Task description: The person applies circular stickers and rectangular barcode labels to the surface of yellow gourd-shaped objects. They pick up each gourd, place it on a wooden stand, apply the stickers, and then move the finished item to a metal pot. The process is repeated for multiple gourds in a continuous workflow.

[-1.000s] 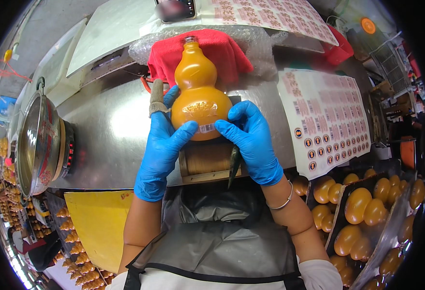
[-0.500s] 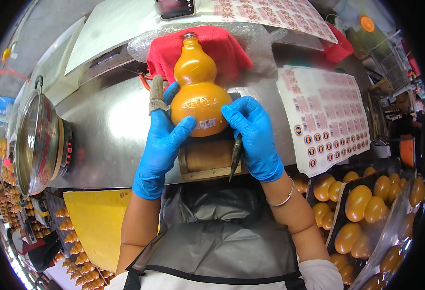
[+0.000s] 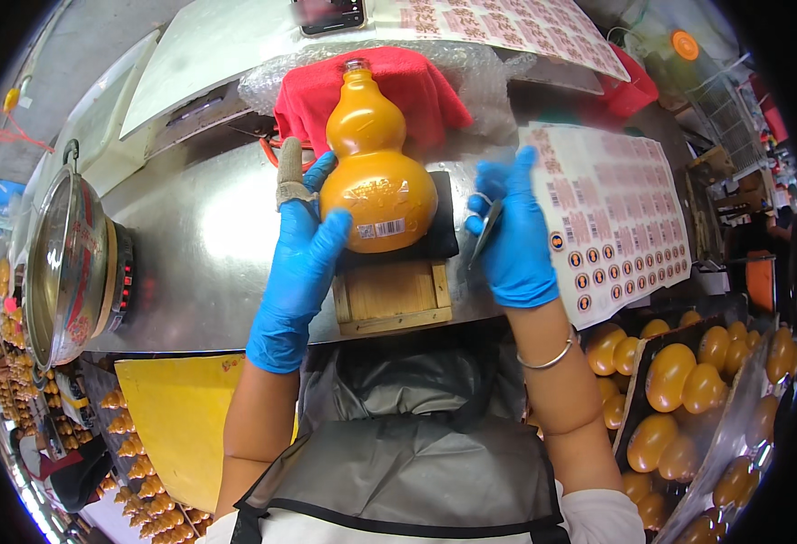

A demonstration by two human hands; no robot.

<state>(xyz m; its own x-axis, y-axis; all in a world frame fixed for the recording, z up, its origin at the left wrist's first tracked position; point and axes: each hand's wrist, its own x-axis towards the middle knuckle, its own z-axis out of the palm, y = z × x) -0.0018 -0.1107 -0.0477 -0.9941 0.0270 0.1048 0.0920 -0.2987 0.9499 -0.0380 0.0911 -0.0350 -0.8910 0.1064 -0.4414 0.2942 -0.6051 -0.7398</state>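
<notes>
Right hand [image 3: 518, 236] has come off the lower bulge of the yellow gourd-shaped bottle [image 3: 371, 186] since the earlier frame, now well apart from it at 3 o'clock, by the near edge of the label sheet [image 3: 611, 213]; contact with the sheet cannot be told. Bottle itself about where it was.

Bottle lies on its side mid-desk [image 3: 208, 236], neck toward 12 over a red cloth [image 3: 430, 91], base toward 6 on a black pad [image 3: 441, 227], wooden stand [image 3: 389, 299] beyond that. Barcode label [image 3: 389, 228] sits on the bulge, toward 6.

Left hand [image 3: 298, 245] at 8 o'clock: grip loosely closed on the bottle's flank, fingers curled behind, thumb at the edge. Right grip half-curled around a slim metal tool [image 3: 487, 234].

Judgement: step in hand looks like labelling, this label apparently on. Next move probably calls for checking its edges, left hand steadying, tool point kept clear of the skin.
</notes>
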